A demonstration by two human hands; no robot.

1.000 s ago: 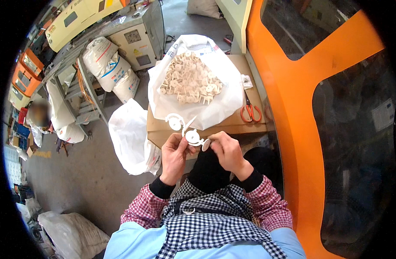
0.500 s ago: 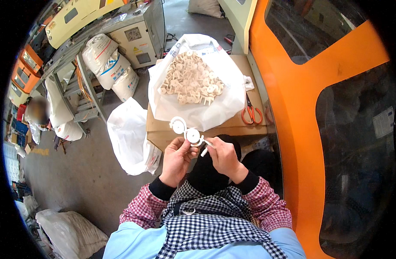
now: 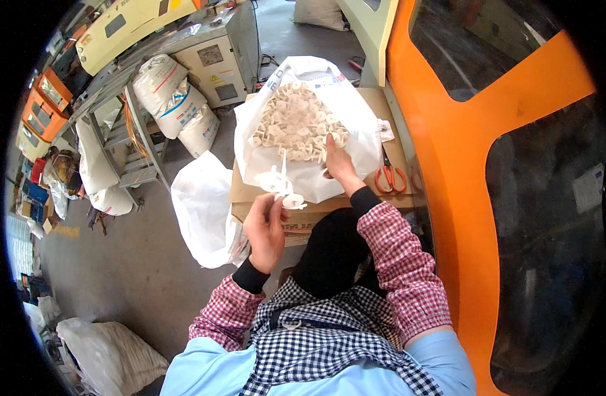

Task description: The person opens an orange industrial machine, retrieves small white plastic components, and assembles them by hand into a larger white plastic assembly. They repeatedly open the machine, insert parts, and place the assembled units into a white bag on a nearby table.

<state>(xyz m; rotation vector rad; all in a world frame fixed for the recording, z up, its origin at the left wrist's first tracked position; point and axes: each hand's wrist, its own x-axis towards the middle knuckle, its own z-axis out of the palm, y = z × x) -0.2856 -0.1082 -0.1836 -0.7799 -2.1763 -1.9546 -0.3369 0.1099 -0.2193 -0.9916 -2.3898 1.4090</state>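
A loose pinch could drop the white, branching plastic piece with round discs [image 3: 293, 200].
The left hand [image 3: 264, 231] pinches it by the open white plastic bag [image 3: 319, 188], which holds many small, pale, round plastic parts [image 3: 295, 119]. The right hand [image 3: 341, 166] is over them; I can't tell if it grips one.

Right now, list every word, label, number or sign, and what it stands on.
Wording is not copied here, only located.
Open white bag: blue letters near the rim.
Cardboard box: dark letters on its front.
Cabinet: yellow warning sign, fine print too small.
Stacked white sacks: coloured print, too small.
Yellow machine: dark print, too small.
Orange machine: pale sheet, unreadable.
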